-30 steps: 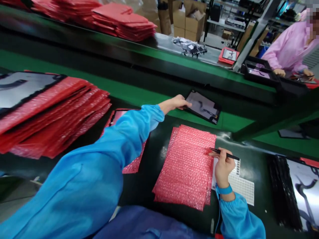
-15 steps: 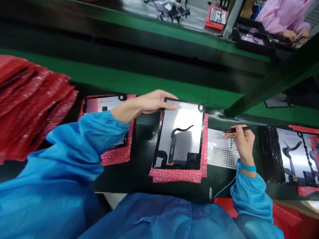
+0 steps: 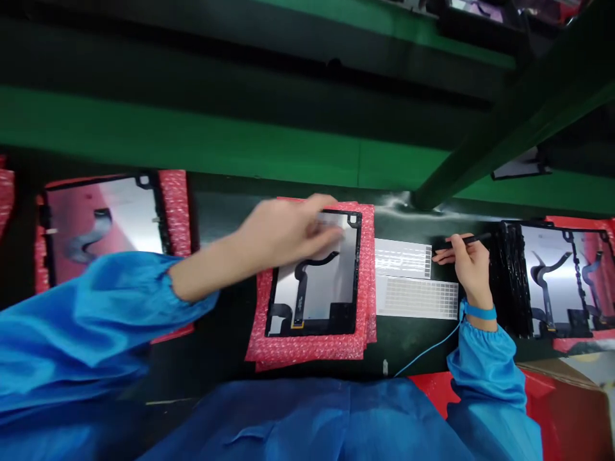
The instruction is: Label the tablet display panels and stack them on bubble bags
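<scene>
A tablet display panel (image 3: 336, 282), its silver back up and a dark ribbon cable across it, lies on a stack of pink bubble-wrap bags (image 3: 307, 351). My left hand (image 3: 288, 234), blurred by motion, is over the panel's upper left part, thumb and fingers apart and holding nothing. In my right hand (image 3: 468, 266) are black tweezers (image 3: 475, 238), gripped near the right ends of the label sheets. The upper sheet (image 3: 403, 257) carries pale strips, and the lower sheet (image 3: 418, 298) a grid of small silvery labels. A blue strap circles my right wrist.
Another panel on pink wrap (image 3: 120, 218) lies at the left. Several panels (image 3: 548, 275) stand in a row at the right. A slanting green post (image 3: 461, 166) rises behind the label sheets. A blue cord (image 3: 427, 351) runs from the wrist strap to the table's front.
The display panel, earlier held tilted at its top left corner by my left hand, now lies flat on the bubble wrap. My left hand has let go. The view has shifted.
</scene>
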A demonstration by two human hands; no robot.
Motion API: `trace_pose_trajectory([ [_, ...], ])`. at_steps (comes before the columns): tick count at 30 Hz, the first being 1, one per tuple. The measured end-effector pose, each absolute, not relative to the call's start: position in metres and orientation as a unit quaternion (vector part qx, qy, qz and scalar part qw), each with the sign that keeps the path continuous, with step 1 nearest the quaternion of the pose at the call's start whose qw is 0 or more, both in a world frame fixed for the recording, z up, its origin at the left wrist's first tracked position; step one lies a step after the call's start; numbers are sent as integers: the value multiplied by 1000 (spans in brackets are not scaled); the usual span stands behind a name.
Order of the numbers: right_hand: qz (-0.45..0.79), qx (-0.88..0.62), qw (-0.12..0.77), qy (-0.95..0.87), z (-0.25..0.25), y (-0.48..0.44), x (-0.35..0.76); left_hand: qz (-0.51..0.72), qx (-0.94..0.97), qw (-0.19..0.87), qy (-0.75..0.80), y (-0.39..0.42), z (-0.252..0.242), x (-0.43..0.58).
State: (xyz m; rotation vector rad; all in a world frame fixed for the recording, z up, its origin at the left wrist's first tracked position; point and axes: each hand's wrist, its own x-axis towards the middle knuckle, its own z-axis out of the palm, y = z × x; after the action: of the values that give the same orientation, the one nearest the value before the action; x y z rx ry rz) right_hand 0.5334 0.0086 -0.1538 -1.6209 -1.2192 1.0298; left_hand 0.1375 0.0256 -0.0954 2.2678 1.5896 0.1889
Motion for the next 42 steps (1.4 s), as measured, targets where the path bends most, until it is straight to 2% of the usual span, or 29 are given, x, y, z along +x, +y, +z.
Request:
trace_pose_trajectory([
  [3,411,-650,418,-483,-153,9,531,82,900,228,361,9,-106,200],
  [5,411,-653,417,-481,-153,9,530,75,938,204,270,3,-116,242],
  [7,411,-653,415,-482,-153,8,529,64,953,167,244,0,-125,274],
  [12,418,-645,412,-489,-153,8,529,16,955,128,267,0,-135,303],
  [16,428,-643,409,-485,-153,7,528,26,953,115,281,1,-134,299],
  [24,421,-640,419,-488,-155,11,527,14,948,129,289,3,-132,300],
  [31,409,-616,503,-448,-146,12,526,8,946,112,303,-5,-124,301],
  [35,420,-579,553,-428,-137,-2,495,95,956,62,271,-59,-101,271],
  [38,465,-574,525,-423,-136,-16,456,154,955,96,235,-99,-91,240],
  [42,515,-591,458,-419,-138,-25,410,145,926,86,339,-106,-105,207],
])
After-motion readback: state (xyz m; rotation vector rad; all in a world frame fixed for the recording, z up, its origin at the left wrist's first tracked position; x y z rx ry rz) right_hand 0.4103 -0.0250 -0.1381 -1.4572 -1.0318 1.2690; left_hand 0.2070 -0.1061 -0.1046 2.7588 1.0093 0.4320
